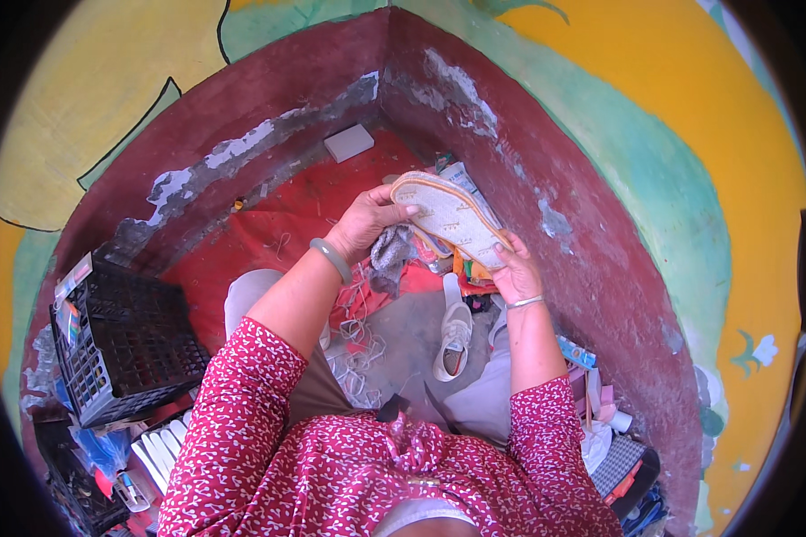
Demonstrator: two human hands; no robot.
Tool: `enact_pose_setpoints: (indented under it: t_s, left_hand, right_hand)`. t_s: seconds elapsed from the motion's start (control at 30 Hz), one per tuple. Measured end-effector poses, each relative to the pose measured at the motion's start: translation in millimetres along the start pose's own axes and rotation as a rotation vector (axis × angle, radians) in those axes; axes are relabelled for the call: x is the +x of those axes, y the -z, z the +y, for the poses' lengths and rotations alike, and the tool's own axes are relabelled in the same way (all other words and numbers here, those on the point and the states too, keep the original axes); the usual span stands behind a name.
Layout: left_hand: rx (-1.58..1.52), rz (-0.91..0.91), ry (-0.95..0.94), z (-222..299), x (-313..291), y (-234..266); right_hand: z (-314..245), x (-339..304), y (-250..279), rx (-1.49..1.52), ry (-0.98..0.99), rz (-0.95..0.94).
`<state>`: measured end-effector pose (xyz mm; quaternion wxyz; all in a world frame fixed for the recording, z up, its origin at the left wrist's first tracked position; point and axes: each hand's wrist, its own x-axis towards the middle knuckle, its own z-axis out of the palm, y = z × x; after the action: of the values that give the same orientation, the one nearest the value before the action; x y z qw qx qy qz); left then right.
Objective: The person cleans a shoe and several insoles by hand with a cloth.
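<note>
A pale, woven-looking shoe insole (448, 217) with a tan edge and small stitched marks is held up in front of me. My left hand (372, 220) pinches its wide, rounded end, thumb on the upper face. At the narrower end, my right hand (517, 270) grips it between thumb and fingers. Below the insole, a light canvas shoe (455, 340) lies on the grey ground between my legs. Grey cloth (388, 255) sits just under my left hand. White string (360, 345) is strewn in loose tangles near my left knee.
To the left, a black plastic crate (134, 345) leans over piled goods. Red sheeting (251, 240) covers the floor toward the corner, where a white box (349, 142) lies. A maroon wall (560, 174) with peeling paint rises close on the right, with packages and cloth (622, 465) along it.
</note>
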<state>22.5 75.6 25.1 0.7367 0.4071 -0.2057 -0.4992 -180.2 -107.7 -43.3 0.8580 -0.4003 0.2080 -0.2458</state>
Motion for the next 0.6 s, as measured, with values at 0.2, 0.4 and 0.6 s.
enact_pose_setpoints:
  t_s: [0.2, 0.4, 0.6]
  left_hand:
    - [0.091, 0.047, -0.05, -6, 6, 10]
    - [0.048, 0.082, 0.26, -29, -17, 15]
    - [-0.219, 0.452, 0.406, -88, -75, 41]
  right_hand:
    - [-7, 2, -2, -0.317, -0.088, -0.14]
    - [39, -3, -25, -0.265, -0.32, -0.15]
    - [121, -9, -34, -0.248, -0.684, -0.331]
